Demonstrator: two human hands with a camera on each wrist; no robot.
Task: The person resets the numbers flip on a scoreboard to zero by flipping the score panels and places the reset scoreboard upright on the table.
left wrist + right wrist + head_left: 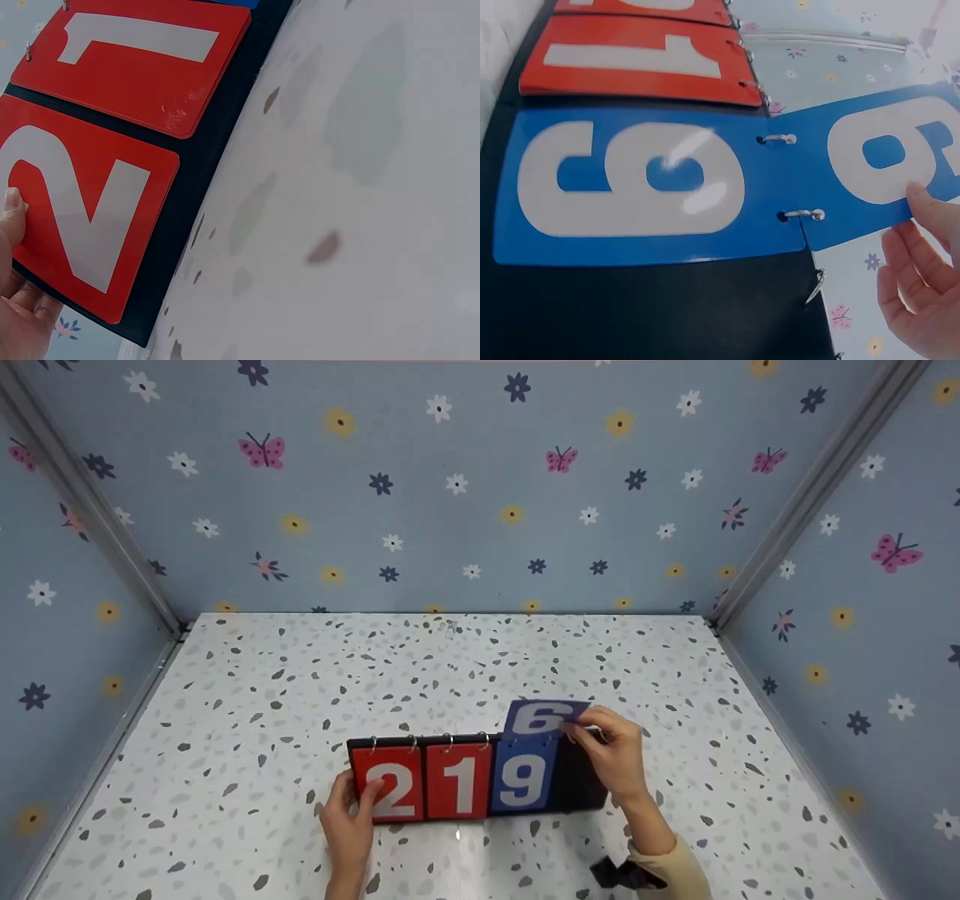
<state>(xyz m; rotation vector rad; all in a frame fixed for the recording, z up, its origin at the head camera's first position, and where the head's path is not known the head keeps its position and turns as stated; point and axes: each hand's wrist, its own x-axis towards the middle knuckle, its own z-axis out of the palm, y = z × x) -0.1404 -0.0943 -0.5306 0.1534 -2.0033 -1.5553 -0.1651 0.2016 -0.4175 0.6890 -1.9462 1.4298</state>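
Observation:
A black flip scoreboard [579,787] stands tilted on the table, bearing a red 2 card [411,791], a red 1 card [476,791] and a blue 9 card [544,780]. My left hand [351,817] grips the board's left end, thumb on the 2 card and the other fingers behind the board. With thumb and fingers, my right hand [619,754] pinches a blue card [810,180] lifted over the top edge on its metal rings [802,214]. The lifted card shows an upside-down white digit. Bare black backing lies right of the 9 card.
The speckled white table [285,675] spreads around the board. A blue wall [480,450] with flowers and butterflies rises behind it, and similar panels flank both sides. A black strap [626,874] sits at the right sleeve [679,870].

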